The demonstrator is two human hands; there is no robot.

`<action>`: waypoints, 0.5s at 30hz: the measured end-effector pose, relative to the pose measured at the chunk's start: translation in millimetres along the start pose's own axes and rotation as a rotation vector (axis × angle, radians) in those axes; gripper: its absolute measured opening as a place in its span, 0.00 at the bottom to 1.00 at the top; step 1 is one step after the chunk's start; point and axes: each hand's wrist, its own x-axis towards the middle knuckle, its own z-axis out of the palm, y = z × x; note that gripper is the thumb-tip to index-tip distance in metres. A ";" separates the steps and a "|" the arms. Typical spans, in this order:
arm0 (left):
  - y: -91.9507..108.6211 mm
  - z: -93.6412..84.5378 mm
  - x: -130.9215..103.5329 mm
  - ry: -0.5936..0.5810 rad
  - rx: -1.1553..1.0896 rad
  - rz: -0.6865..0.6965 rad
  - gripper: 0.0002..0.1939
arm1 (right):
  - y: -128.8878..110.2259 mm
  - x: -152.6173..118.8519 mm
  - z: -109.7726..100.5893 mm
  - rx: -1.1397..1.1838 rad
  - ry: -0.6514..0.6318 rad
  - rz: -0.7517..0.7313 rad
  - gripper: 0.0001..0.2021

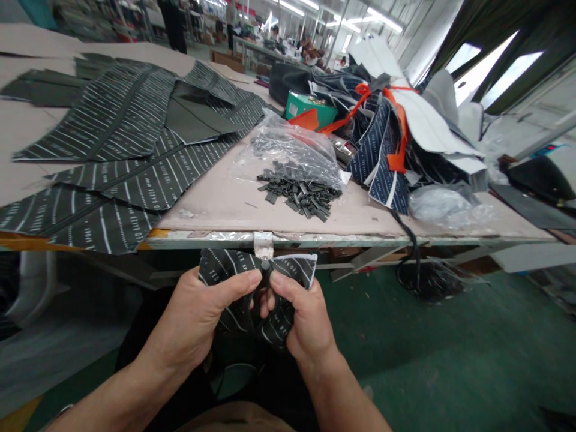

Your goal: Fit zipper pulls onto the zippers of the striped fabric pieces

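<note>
A dark fabric piece with white stripes and lettering is held just below the table's front edge. My left hand grips its left part, thumb on top near the middle. On the right part, my right hand pinches the cloth with its thumb close to the other thumb. Between the thumbs sits a small dark piece, right below a metal tab fixed to the table edge. The fingers beneath the cloth are partly hidden.
On the table lie striped fabric panels at left and a pile of small dark pulls beside a clear plastic bag. Behind are a green box and blue striped pieces with orange straps.
</note>
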 end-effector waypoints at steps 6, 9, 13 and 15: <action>-0.9 -0.8 5.5 0.009 0.042 0.086 0.12 | 1.8 5.8 -3.2 -0.043 -0.007 -0.051 0.17; -5.6 -6.1 5.8 0.032 -0.006 0.032 0.12 | 3.6 1.4 -13.5 -0.089 -0.017 -0.039 0.13; -13.0 -18.4 3.2 0.007 -0.016 -0.026 0.13 | 3.8 -7.6 -28.2 -0.158 0.025 -0.019 0.12; -15.7 -23.7 1.1 -0.002 0.022 -0.022 0.15 | 4.4 -10.6 -31.7 -0.204 0.022 -0.013 0.13</action>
